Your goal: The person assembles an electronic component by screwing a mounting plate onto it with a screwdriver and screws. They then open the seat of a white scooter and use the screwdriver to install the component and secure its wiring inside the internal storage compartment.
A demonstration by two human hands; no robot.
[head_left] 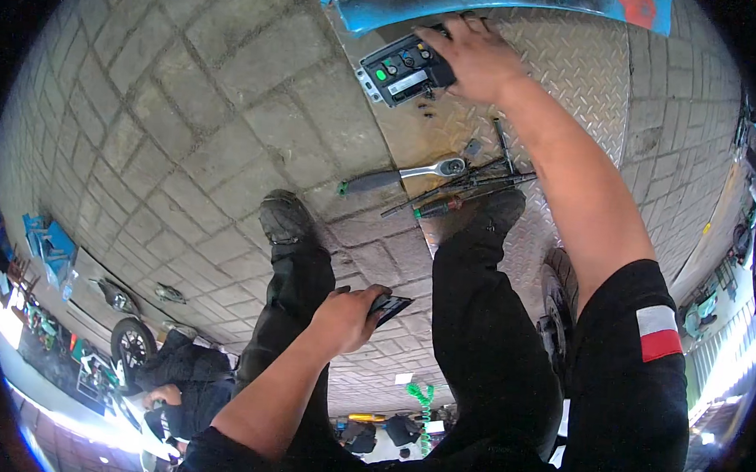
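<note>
Electronic controller (412, 75) beyond ratchet (419, 170), lying seemingly loose | right hand (480, 62) half-curled, gripping controller's end | left hand (345, 321), nearer than ratchet, closed around flat dark slab (394, 308) | screwdriver (438, 207) unused beside ratchet; no fastening or cabling evident yet

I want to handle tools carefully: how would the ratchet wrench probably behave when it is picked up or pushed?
The ratchet wrench is likely stiff, since its shaft looks metal. It may feel heavier toward the shiny round head. It seems unlikely to roll far, as the head is wider than the shaft.
</note>
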